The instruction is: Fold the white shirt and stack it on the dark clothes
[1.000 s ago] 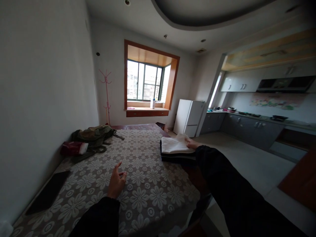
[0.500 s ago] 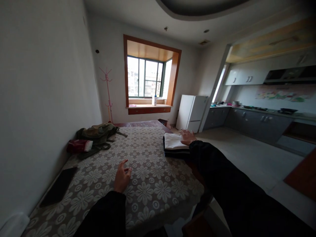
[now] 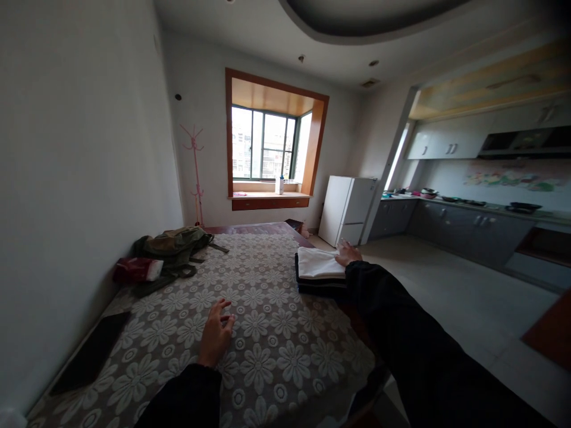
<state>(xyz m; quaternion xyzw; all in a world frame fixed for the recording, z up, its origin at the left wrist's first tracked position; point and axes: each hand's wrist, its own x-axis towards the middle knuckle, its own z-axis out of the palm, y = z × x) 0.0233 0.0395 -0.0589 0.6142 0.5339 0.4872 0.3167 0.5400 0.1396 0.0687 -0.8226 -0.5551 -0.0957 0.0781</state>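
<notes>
Nearest the camera, the left hand (image 3: 216,333) lay low over the floral lace cover (image 3: 267,351) of the bed (image 3: 250,229), toward the middle of the near half, fingers loosely spread and holding nothing; whether it touched the cover could not be told. A dark flat slab (image 3: 91,355) lay along the bed's left edge, close to the wall.

Farther on, the right arm in a dark sleeve (image 3: 401,333) reached out along the bed's right edge. The right hand (image 3: 347,254) rested flat and open on the right end of a folded white cloth (image 3: 319,263), gripping nothing. That cloth topped a small stack of folded dark clothes (image 3: 319,285) sitting at the right edge of the bed, about halfway along.

Near the far left corner of the bed lay an olive-green bag (image 3: 176,245) with a red and white bundle (image 3: 136,269) just beside it.

Beyond the bed stood a pink coat stand (image 3: 195,172), a wood-framed bay window (image 3: 267,145), a white fridge (image 3: 348,209) and grey kitchen cabinets (image 3: 459,229).
</notes>
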